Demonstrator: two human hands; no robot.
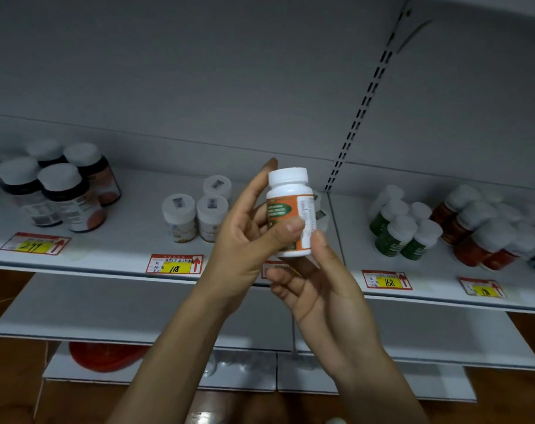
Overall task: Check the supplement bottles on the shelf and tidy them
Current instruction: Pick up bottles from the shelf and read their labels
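From where I stand, the small white plastic bottle with the orange and green label point(290, 209) is held up in the air in front of the white metal shelf point(122, 249). A careless turn could let it slip onto the tiers below, or knock the cream jars with white lids point(196, 218) when it goes back. The left hand point(245, 249) wraps it, thumb across the label and fingers behind. The right hand point(318, 289) curls under the base, thumb on the lower side
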